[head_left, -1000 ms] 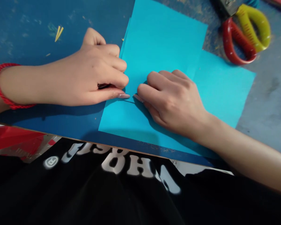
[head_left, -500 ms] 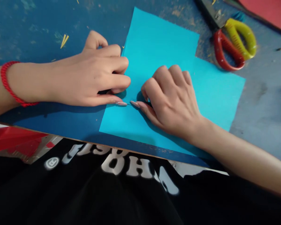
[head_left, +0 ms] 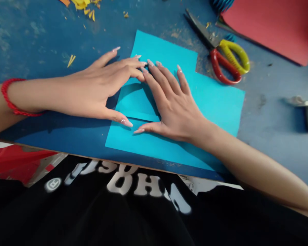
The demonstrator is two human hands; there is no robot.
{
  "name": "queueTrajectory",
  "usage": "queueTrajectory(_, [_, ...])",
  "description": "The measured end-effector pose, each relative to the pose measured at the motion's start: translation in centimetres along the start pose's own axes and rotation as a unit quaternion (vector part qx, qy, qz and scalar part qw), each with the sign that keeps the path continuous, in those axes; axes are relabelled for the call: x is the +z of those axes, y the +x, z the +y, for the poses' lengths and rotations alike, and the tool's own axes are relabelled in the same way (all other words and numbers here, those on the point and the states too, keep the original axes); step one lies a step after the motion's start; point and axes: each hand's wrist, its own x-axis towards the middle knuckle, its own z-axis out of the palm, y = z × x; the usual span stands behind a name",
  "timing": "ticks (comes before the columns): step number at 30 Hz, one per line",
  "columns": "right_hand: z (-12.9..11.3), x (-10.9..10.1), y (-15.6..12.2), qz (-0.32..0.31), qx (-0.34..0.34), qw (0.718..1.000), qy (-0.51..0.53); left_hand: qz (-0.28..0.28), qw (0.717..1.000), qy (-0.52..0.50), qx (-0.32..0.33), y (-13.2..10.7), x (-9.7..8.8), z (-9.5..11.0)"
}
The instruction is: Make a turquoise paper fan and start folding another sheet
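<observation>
Pressing the blue paper, left hand and right hand lie spread flat atop it, gripping nothing.

One view only, from a camera worn on the person's head. It looks forward and steeply down onto a blue tabletop from close above. The tabletop's near edge crosses the lower part of the view at a slight slant, and the person's black shirt fills the space below it. The left hand and right hand lie flat at centre on blue paper by that edge. Scissors and a red sheet sit farther back on the right.
</observation>
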Motion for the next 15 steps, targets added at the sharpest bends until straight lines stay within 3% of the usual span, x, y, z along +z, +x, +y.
queueTrajectory(6, [0.3, 0.2, 0.0, 0.005, 0.015, 1.0, 0.009, 0.052, 0.996, 0.021, -0.063, 0.9, 1.0, 2.0])
queueTrajectory(15, [0.2, 0.4, 0.2, -0.002, 0.029, 0.999, -0.02, 0.073, 0.993, 0.089, -0.016, 0.5, 2.2, 0.9])
